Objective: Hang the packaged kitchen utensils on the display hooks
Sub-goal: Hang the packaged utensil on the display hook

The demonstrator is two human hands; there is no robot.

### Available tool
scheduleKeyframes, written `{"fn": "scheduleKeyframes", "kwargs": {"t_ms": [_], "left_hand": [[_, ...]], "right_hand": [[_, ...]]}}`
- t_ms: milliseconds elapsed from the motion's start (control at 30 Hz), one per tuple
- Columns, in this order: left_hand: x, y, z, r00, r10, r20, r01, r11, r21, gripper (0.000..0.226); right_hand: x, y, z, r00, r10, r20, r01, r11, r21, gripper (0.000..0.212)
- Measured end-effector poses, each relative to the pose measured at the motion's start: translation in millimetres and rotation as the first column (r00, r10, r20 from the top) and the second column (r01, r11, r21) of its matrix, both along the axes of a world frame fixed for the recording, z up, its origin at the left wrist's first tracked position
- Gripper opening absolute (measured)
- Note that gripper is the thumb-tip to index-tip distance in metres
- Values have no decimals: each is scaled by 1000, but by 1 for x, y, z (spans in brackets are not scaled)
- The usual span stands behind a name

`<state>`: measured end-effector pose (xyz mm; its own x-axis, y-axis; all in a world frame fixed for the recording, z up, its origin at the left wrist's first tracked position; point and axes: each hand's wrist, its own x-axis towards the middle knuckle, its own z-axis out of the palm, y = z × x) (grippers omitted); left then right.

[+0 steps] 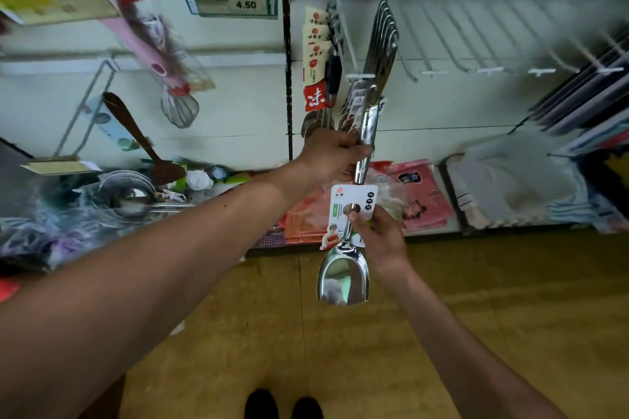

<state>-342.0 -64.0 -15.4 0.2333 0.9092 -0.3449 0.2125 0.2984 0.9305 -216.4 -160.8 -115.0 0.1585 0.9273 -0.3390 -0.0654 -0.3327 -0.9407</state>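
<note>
Here the spatula [343,277] hangs almost upright in front of the shelf wall, blade down and handle end up, which is how it must sit if the hole in its handle is to go over the hook [360,76]. The left hand [332,155] is curled round the upper handle, just below the hook's tip, probably to steer that end onto the wire. The right hand [381,238] pinches the neck at the card [357,196], thumb in front, just above the blade; I judge that it steadies the heavy lower end so it does not swing. So the spatula runs between the two hands, with the left on its near side above, the right on its far side below, and the blade hanging free under the right hand. Its top end lies touching or just beside the hook's tip, but blur hides whether the hole is already over the wire. Like spatulas [383,44] are already stacked on that hook, so the new one would sit at the front. Bare hooks [483,70] stand to the right.
</note>
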Motion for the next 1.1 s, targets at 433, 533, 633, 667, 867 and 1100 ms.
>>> {"fn": "scheduleKeyframes", "kwargs": {"t_ms": [433, 533, 633, 667, 867, 1100], "left_hand": [[63, 25, -24, 996, -21, -85, 37, 980, 193, 34], [65, 31, -33, 998, 16, -66, -3, 983, 186, 37], [72, 37, -37, 998, 56, -17, -52, 984, 173, 11], [74, 40, -37, 996, 83, -19, -78, 979, 186, 8], [85, 69, -40, 981, 189, -34, -177, 959, 221, 9], [82, 116, -39, 962, 265, -67, -240, 935, 261, 11]], "right_hand": [[65, 31, -24, 997, -28, 72, 22, 997, 78, 21], [76, 45, -32, 996, 8, 91, -12, 999, 44, 18], [86, 58, -37, 985, 73, 154, -86, 993, 82, 16], [88, 62, -38, 983, 87, 164, -105, 989, 105, 19], [97, 101, -46, 979, 117, 169, -141, 980, 141, 28], [86, 163, -54, 938, 145, 314, -197, 970, 142, 19]]}}
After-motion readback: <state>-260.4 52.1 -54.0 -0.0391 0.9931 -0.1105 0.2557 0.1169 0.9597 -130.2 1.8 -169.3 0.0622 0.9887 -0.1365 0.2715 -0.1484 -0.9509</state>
